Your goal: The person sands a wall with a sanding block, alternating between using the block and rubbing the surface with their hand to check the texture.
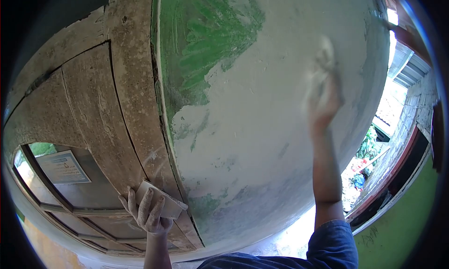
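Observation:
My left hand (152, 213), its fingers coated in whitish paste, grips a flat pale rectangular piece (161, 201) with a paste-smeared edge. This piece is in front of the wooden frame at lower left. High on the right, my raised right hand (323, 89) is over the wall (252, 124), smeared by motion. Something whitish shows around its fingers, but I cannot make out what it is or whether it is held. Pale grey-white coating covers much of the wall, and green paint (206, 40) shows at upper left.
A weathered wooden frame (133, 105) borders the wall on the left, with a glazed part (112, 189) below. A paper notice (63, 167) shows behind the glass. On the right are a bright opening with plants (367, 147) and a green wall (397, 222) under a window.

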### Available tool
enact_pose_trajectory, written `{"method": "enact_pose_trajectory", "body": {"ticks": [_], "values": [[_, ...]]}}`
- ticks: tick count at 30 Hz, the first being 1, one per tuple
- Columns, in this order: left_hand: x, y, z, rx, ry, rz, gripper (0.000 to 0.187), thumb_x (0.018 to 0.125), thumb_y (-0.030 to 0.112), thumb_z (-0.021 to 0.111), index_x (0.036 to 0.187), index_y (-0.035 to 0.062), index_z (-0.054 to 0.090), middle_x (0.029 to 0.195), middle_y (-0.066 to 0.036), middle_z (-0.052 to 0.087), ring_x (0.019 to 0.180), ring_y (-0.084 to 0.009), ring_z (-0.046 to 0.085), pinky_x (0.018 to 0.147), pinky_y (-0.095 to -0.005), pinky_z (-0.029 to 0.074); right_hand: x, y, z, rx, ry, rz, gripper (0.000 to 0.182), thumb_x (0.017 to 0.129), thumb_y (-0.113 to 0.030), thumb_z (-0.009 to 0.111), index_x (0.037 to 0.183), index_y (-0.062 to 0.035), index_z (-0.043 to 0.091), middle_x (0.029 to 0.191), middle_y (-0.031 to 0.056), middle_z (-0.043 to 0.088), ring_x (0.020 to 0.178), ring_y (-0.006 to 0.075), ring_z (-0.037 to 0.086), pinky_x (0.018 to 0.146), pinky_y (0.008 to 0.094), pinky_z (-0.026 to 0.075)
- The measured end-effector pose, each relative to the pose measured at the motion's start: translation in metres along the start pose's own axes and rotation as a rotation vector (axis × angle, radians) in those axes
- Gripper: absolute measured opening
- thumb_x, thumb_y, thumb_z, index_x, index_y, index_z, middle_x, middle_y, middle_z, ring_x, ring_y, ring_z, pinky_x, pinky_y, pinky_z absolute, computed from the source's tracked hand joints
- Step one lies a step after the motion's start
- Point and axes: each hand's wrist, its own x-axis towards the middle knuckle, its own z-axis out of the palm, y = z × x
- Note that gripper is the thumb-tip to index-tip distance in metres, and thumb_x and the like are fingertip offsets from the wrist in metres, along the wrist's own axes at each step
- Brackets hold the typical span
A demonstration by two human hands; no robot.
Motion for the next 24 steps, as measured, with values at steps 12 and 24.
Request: {"method": "enact_pose_trajectory", "body": {"ticks": [12,24], "values": [[0.002,0.003,-0.002,-0.018,0.003,-0.005,0.024,0.09,0.04,0.048,0.105,0.0266,0.063,0.118,-0.001,0.059,0.125,-0.0424,0.041,0.108,-0.066,0.018,-0.008,0.03,-0.01,-0.137,-0.209,0.137,0.034,0.098,-0.01,0.037,0.129,-0.003,0.049,0.133,0.0147,0.049,0.116,0.0207,0.053,0.092,0.0312,0.047],[0.0,0.001,-0.002,-0.005,-0.009,0.007,0.024,0.091,0.037,0.045,0.105,0.0259,0.062,0.118,-0.002,0.059,0.125,-0.0428,0.041,0.108,-0.0656,0.018,-0.002,0.024,-0.021,-0.037,-0.113,0.27,0.021,0.093,-0.009,0.05,0.107,-0.0018,0.064,0.104,0.0112,0.067,0.095,0.0213,0.065,0.079,0.0305,0.052]]}}
